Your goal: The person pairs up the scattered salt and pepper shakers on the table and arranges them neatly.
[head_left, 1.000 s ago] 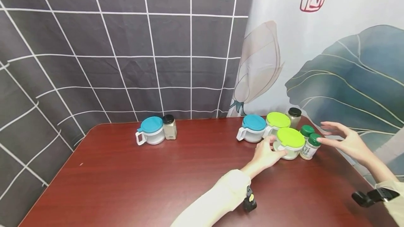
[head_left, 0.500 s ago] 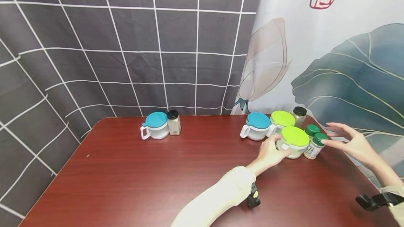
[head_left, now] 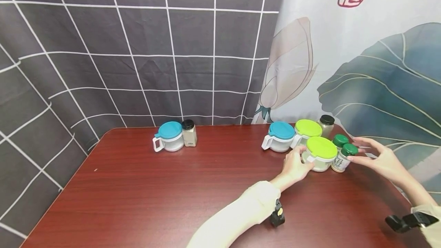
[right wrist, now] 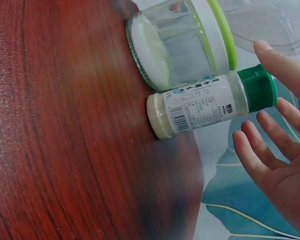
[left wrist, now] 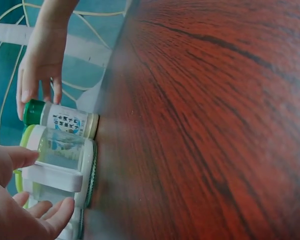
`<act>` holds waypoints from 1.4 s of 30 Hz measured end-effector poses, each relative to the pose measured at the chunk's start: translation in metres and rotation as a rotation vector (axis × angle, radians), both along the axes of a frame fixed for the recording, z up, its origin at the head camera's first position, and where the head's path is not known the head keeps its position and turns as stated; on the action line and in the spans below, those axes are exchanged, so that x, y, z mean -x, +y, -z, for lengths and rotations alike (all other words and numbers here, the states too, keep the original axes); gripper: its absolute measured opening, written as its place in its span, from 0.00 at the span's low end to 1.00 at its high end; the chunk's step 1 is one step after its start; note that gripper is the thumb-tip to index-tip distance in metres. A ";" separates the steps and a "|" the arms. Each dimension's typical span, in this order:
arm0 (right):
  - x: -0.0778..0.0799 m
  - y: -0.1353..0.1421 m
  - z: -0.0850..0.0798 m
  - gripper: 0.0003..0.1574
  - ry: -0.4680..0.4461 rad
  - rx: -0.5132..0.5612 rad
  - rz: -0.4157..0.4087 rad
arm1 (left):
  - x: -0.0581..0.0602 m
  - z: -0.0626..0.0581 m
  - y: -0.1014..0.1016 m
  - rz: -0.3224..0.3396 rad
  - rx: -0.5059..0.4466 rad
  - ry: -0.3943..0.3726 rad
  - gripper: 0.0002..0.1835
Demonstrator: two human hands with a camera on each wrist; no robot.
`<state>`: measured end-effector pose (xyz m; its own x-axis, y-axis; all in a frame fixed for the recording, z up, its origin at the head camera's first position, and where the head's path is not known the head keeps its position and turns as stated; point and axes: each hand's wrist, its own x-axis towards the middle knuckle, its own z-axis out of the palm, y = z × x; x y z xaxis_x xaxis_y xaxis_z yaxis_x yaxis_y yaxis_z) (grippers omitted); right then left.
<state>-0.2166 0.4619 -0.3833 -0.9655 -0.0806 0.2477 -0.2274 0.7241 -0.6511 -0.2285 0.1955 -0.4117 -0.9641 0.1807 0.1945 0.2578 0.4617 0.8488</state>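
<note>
The left hand [head_left: 294,167] is at a glass seasoning jar with a lime-green lid [head_left: 322,147]. In the left wrist view, its thumb and loosely bent fingers [left wrist: 60,215] lie on either side of the jar's white handle [left wrist: 52,177]. At the jar's right stands a seasoning shaker with a green cap [head_left: 341,160], with white powder low inside and a printed label [right wrist: 200,107]. The right hand [head_left: 384,160] is spread beside this shaker, fingertips close to the cap. Another green-capped shaker [head_left: 340,141] stands just behind, partly hidden.
Behind the left hand stand a blue-lidded jar [head_left: 280,135], another lime-lidded jar [head_left: 307,129] and a black-capped bottle [head_left: 325,123]. At the back left are a second blue-lidded jar [head_left: 170,136] and black-capped bottle [head_left: 189,135]. Curtains hang behind the red-brown table [head_left: 206,186].
The right hand has come slightly closer to the front green-capped shaker. The left hand stays by the lime-lidded jar. The head view has shifted, moving the scene a little rightward.
</note>
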 end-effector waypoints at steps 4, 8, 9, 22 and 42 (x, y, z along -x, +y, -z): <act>0.001 -0.002 0.002 0.40 -0.016 -0.006 -0.005 | 0.001 0.000 -0.001 0.005 -0.005 -0.004 0.26; 0.001 -0.003 0.004 0.39 -0.029 -0.012 0.000 | 0.000 -0.001 -0.001 0.013 -0.019 -0.014 0.26; 0.001 -0.003 0.005 0.38 -0.029 -0.012 -0.006 | 0.000 -0.001 -0.001 0.013 -0.024 -0.018 0.25; 0.003 -0.005 0.009 0.38 0.012 0.039 -0.051 | 0.000 -0.001 -0.007 0.046 -0.040 -0.035 0.24; 0.006 -0.003 0.018 0.30 0.024 0.097 -0.033 | 0.007 0.008 -0.019 0.084 -0.049 0.045 0.17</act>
<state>-0.2223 0.4592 -0.4010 -0.9564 -0.0869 0.2789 -0.2666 0.6501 -0.7116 -0.2352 0.1763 -0.4201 -0.9359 0.2501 0.2480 0.3325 0.3950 0.8564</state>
